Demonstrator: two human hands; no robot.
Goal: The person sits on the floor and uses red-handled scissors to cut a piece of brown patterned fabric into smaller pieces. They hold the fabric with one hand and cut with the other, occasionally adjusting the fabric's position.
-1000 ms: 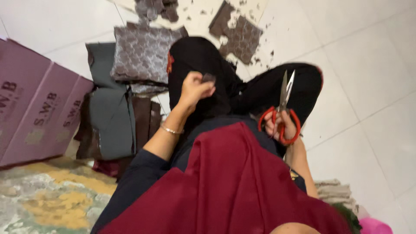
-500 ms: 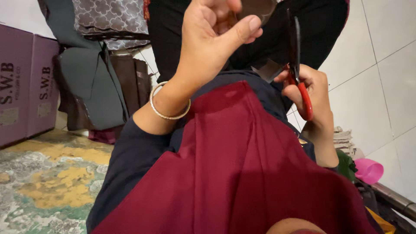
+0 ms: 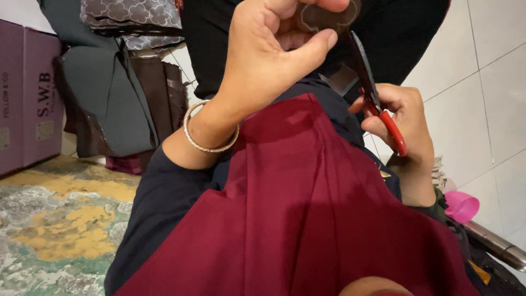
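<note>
The left hand (image 3: 268, 66) is raised close to the camera, its thumb and fingers pinched together on a small dark patterned fabric piece (image 3: 323, 16) whose scalloped edge shows at the top of the view. The right hand (image 3: 402, 129) is clamped through the red handles of a pair of scissors (image 3: 372, 90), whose dark blades run up towards that piece and come close under the left thumb; whether the blades are parted or closed cannot be told, since the tips are hidden behind the thumb and the cloth. The main risk here is to the left thumb: it lies right beside the blade line, and a cut taken while the tip is out of sight could nick the skin. The piece is small and held only at one edge, so it could twist or slip out of the pinch as the blades bite, leaving a ragged outline or cutting into the pattern. The work is held in the air above the lap, over a dark red cloth (image 3: 307, 208), so a slip of the blades could also snag that cloth. A bangle (image 3: 211, 145) sits on the left wrist, clear of the blades.
</note>
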